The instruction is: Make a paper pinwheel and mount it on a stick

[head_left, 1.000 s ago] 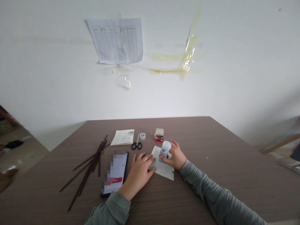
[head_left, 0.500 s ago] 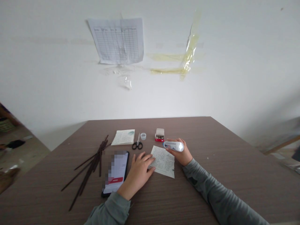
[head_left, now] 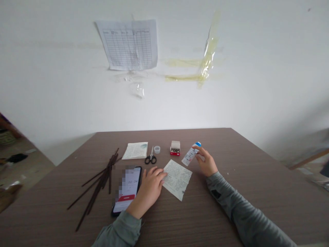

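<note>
Left hand (head_left: 150, 188), loosely spread, rests fingertips on the left edge of a handwritten sheet (head_left: 177, 180); the right hand (head_left: 207, 163) touches a blue-capped white bottle (head_left: 189, 156) slanting just beyond the sheet's far right edge, though I can't tell whether it grips. Light pressure should steady the paper without tearing; laying the bottle flat should stop it rolling. Its label looks illegible from here, likewise the handwriting. On the counter (head_left: 180, 223), left, a phone (head_left: 130, 188) reads 02:34.
</note>
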Demonstrator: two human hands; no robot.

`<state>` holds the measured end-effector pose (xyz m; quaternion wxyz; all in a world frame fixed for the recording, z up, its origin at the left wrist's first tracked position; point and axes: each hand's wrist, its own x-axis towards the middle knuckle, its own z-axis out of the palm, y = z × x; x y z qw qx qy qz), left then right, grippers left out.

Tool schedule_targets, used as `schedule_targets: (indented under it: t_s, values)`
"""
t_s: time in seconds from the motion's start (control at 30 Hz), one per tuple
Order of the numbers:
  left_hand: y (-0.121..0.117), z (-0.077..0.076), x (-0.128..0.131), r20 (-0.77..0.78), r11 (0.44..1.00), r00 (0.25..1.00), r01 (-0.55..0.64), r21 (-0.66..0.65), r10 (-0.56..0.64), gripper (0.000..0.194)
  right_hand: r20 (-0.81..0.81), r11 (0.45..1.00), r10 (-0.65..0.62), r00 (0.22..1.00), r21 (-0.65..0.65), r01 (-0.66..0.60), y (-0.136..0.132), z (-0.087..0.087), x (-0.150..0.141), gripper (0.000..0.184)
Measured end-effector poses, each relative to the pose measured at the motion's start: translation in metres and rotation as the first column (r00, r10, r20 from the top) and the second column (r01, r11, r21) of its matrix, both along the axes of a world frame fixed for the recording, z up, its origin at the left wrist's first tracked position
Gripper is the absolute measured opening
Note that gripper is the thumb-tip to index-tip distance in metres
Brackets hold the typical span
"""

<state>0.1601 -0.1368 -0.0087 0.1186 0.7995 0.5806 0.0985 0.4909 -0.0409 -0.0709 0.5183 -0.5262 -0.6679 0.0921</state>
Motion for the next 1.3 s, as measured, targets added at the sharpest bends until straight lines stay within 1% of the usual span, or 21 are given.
schedule_targets:
  t_s: [0.1, 0.17, 0.3, 0.43, 0.53, 0.67, 0.77, 0.83, 0.9, 1.0, 1.13, 1.2, 1.3]
  values:
    - [0.001, 0.000, -0.001, 0.000, 1.000, 1.000, 0.000, -0.009, 0.000, 0.061, -0.048, 0.998, 0.064, 0.997, 0.000, -0.064, -0.001, 0.004, 0.000, 0.044]
    - [0.001, -0.001, -0.002, 0.004, 1.000, 1.000, 0.005, -0.014, -0.005, 0.058, -0.039, 0.997, 0.083, 0.996, 0.007, -0.083, -0.003, 0.004, -0.002, 0.040]
    - [0.002, -0.002, -0.004, 0.022, 1.000, 0.999, 0.023, 0.009, -0.023, 0.051, 0.055, 0.993, 0.114, 0.992, 0.010, -0.115, -0.003, 0.002, -0.006, 0.032]
    - [0.002, -0.003, -0.005, 0.026, 1.000, 1.000, 0.015, 0.009, -0.016, 0.050, 0.123, 0.989, 0.144, 0.982, 0.006, -0.146, -0.001, 0.000, -0.004, 0.024]
    - [0.002, -0.005, -0.004, 0.028, 1.000, 1.000, 0.008, 0.011, -0.008, 0.050, 0.103, 0.987, 0.158, 0.982, 0.006, -0.159, 0.000, 0.001, -0.002, 0.017]
    - [0.002, -0.007, -0.005, 0.050, 0.999, 0.999, 0.004, 0.042, -0.006, 0.049, 0.001, 0.982, 0.189, 0.982, -0.009, -0.189, -0.003, 0.005, -0.002, 0.010]
    - [0.002, -0.006, -0.005, 0.051, 0.999, 0.999, 0.008, 0.042, -0.010, 0.049, -0.094, 0.984, 0.179, 0.979, 0.044, -0.175, -0.006, 0.011, -0.003, 0.013]
    - [0.002, -0.006, -0.006, 0.045, 0.999, 0.999, 0.009, 0.034, -0.011, 0.048, -0.140, 0.988, 0.141, 0.980, 0.086, -0.130, -0.006, 0.014, -0.003, 0.018]
    - [0.003, -0.007, -0.006, 0.042, 0.999, 0.999, 0.005, 0.039, -0.007, 0.048, -0.177, 0.993, 0.087, 0.980, 0.089, -0.072, -0.006, 0.016, -0.002, 0.027]
    - [0.004, -0.011, -0.007, 0.053, 0.998, 0.999, -0.001, 0.069, -0.003, 0.049, -0.236, 1.000, 0.018, 0.972, 0.010, -0.016, -0.004, 0.016, -0.002, 0.043]
    - [0.005, -0.012, -0.008, 0.066, 0.997, 0.998, -0.005, 0.076, 0.000, 0.048, -0.297, 0.993, 0.002, 0.955, -0.112, -0.036, -0.002, 0.012, -0.006, 0.059]
    - [0.004, -0.009, -0.008, 0.063, 0.998, 0.998, -0.005, 0.065, 0.001, 0.048, -0.304, 0.989, 0.006, 0.953, -0.142, -0.051, -0.002, 0.010, -0.009, 0.060]
    - [0.003, -0.006, -0.009, 0.048, 0.999, 0.999, 0.004, 0.054, -0.007, 0.049, -0.303, 0.983, 0.025, 0.953, -0.166, -0.078, -0.002, 0.010, -0.010, 0.050]
